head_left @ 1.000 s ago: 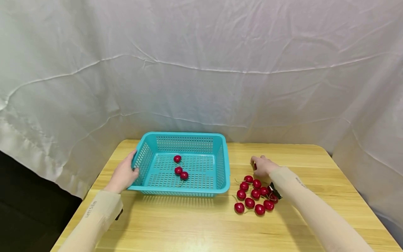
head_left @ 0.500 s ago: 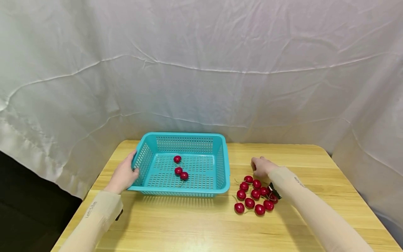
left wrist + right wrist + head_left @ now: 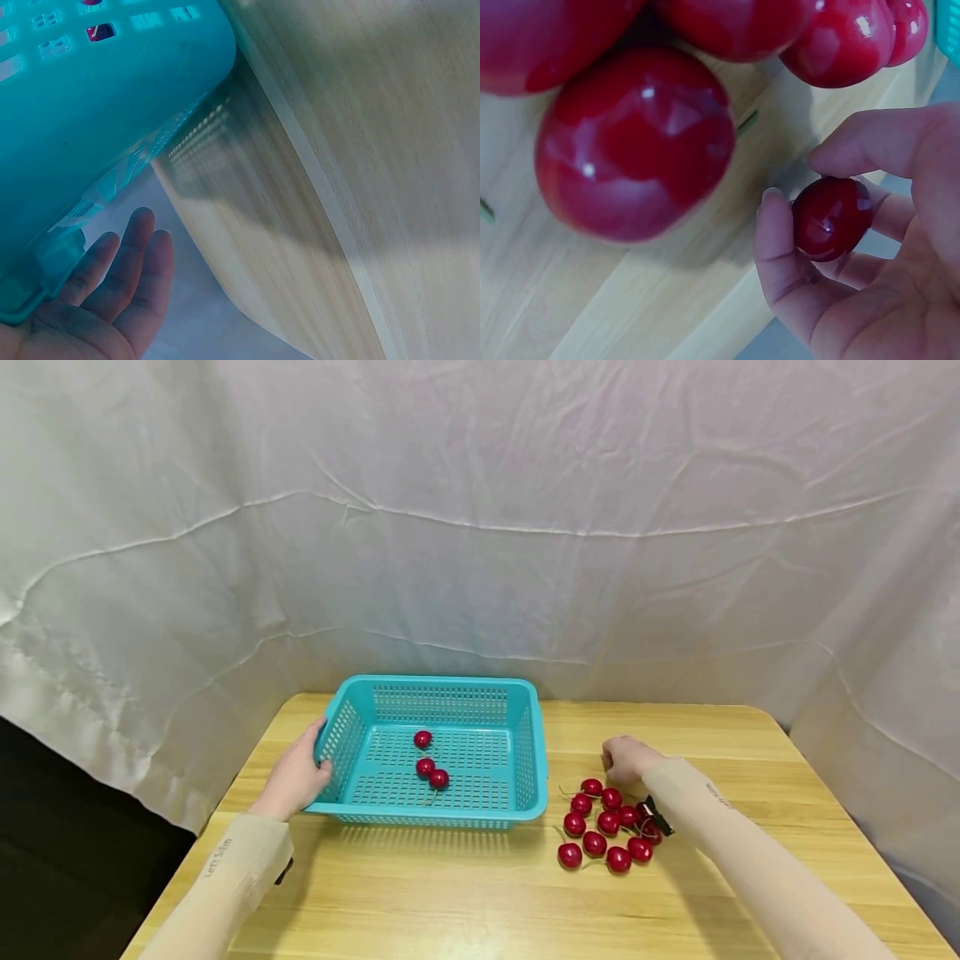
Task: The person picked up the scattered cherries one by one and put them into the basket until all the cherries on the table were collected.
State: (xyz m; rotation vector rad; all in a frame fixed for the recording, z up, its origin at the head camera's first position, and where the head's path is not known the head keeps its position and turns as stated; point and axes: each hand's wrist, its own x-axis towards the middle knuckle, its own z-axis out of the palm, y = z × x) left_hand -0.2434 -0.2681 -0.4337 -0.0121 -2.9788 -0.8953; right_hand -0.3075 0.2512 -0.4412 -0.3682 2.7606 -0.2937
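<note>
A turquoise plastic basket (image 3: 442,814) with slotted walls and floor stands at the back left of the table, three red cherries (image 3: 438,778) lying in it. My left hand (image 3: 295,774) grips its left end by the rim; the left wrist view shows that hand (image 3: 112,300) with fingers along the outside of the basket (image 3: 112,112). Behind a loose cluster of cherries (image 3: 595,843), my right hand (image 3: 628,758) is low over the table. Seen from the right wrist, that hand (image 3: 885,255) pinches one dark red cherry (image 3: 832,219) between thumb and fingers.
The cluster of several stemmed cherries lies on the wooden table (image 3: 450,902), right of the basket and under my right wrist. A pale cloth (image 3: 480,568) hangs behind the table and along its sides. The table's left edge runs beside my left forearm.
My right hand has shifted slightly, its fingers drawing closer in, and the cherry it holds no longer shows in the head view. The left hand and the basket stay put.
</note>
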